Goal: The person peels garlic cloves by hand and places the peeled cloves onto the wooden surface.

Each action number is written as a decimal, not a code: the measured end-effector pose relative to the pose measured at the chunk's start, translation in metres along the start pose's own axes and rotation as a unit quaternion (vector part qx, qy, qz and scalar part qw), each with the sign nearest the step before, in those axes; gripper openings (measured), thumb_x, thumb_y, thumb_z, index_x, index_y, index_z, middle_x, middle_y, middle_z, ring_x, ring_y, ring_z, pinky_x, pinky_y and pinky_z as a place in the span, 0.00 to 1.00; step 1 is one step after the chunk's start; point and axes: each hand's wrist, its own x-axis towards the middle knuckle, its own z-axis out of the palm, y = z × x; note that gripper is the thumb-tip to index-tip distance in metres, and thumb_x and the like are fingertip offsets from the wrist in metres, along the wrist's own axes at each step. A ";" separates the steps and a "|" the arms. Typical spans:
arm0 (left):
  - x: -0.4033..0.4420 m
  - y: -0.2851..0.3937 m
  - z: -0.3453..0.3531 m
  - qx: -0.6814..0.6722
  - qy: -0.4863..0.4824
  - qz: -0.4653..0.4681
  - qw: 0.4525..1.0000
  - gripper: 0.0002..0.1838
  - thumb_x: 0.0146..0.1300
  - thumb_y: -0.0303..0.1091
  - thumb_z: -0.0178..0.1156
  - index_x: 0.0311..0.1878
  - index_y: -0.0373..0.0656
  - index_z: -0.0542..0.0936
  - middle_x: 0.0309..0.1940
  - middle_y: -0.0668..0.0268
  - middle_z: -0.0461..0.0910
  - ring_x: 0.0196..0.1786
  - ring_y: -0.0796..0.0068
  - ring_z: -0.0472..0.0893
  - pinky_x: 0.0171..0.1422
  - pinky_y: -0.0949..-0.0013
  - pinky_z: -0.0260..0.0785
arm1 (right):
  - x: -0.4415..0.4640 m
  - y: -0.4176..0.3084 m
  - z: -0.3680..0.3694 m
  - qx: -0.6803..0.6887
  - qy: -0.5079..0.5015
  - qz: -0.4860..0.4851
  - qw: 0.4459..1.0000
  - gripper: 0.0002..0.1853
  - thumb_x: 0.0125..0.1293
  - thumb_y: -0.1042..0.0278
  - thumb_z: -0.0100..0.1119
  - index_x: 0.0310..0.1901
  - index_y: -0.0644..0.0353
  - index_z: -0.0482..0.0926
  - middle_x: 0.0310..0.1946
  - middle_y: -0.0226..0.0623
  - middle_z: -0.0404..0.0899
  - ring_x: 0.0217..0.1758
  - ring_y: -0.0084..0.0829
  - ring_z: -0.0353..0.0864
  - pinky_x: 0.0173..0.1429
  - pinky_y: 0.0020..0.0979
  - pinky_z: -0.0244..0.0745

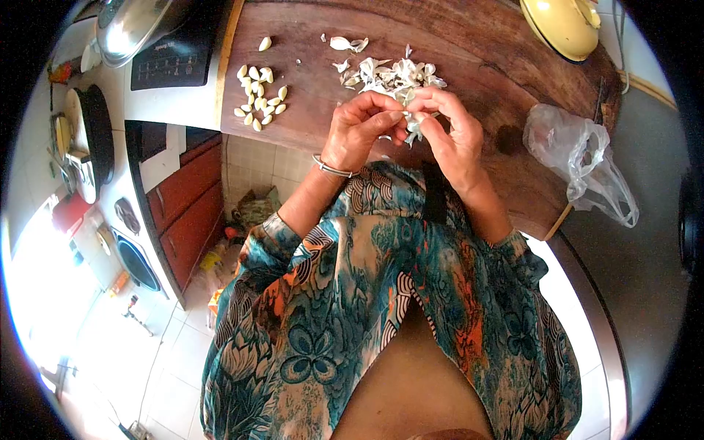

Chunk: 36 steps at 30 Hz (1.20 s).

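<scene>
Both hands meet over the near edge of a dark wooden board. My left hand (363, 132), with a bangle at its wrist, pinches at a garlic clove, mostly hidden by the fingers. My right hand (453, 136) grips whitish garlic skin (414, 130) at the same spot, thumb and forefinger together. Just beyond the hands lies a pile of papery garlic skins (400, 75). Several peeled cloves (258, 99) are grouped at the board's left, and a single clove (265, 44) lies above them. An unpeeled piece (342, 43) rests beyond the skins.
The wooden board (315, 22) spans the area ahead. A crumpled clear plastic bag (572, 150) lies at its right edge. A yellow object (563, 28) stands at the upper right. A black control panel (172, 66) and a shiny metal pan (132, 29) are at the upper left.
</scene>
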 end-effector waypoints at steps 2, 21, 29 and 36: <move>0.000 -0.001 -0.003 -0.002 -0.004 -0.008 1.000 0.06 0.61 0.25 0.55 0.40 0.35 0.75 0.27 0.62 0.78 0.29 0.74 0.77 0.36 0.72 0.71 | 0.000 -0.001 0.001 0.011 -0.021 0.009 1.000 0.17 0.57 0.82 0.54 0.49 0.62 0.71 0.33 0.37 0.79 0.38 0.25 0.79 0.45 0.27 0.73; 0.003 0.003 0.002 0.008 0.007 -0.004 1.000 0.08 0.61 0.26 0.56 0.43 0.35 0.76 0.30 0.64 0.79 0.28 0.78 0.77 0.34 0.75 0.72 | -0.003 0.002 0.009 0.088 0.008 0.106 0.990 0.11 0.57 0.83 0.52 0.42 0.65 0.67 0.36 0.34 0.73 0.39 0.25 0.76 0.45 0.26 0.72; -0.002 -0.001 0.007 0.123 0.017 0.042 0.991 0.09 0.60 0.24 0.57 0.43 0.34 0.75 0.33 0.64 0.79 0.35 0.78 0.78 0.40 0.75 0.73 | -0.003 0.004 0.010 0.100 0.035 0.126 0.986 0.12 0.57 0.82 0.53 0.42 0.66 0.67 0.34 0.36 0.74 0.38 0.25 0.76 0.42 0.26 0.73; -0.001 -0.003 0.004 0.011 0.015 -0.012 1.000 0.08 0.62 0.26 0.55 0.42 0.33 0.75 0.34 0.59 0.80 0.35 0.71 0.81 0.41 0.70 0.76 | -0.005 0.004 0.011 0.116 0.034 0.131 0.984 0.11 0.57 0.82 0.53 0.42 0.65 0.67 0.34 0.34 0.73 0.38 0.23 0.74 0.41 0.26 0.73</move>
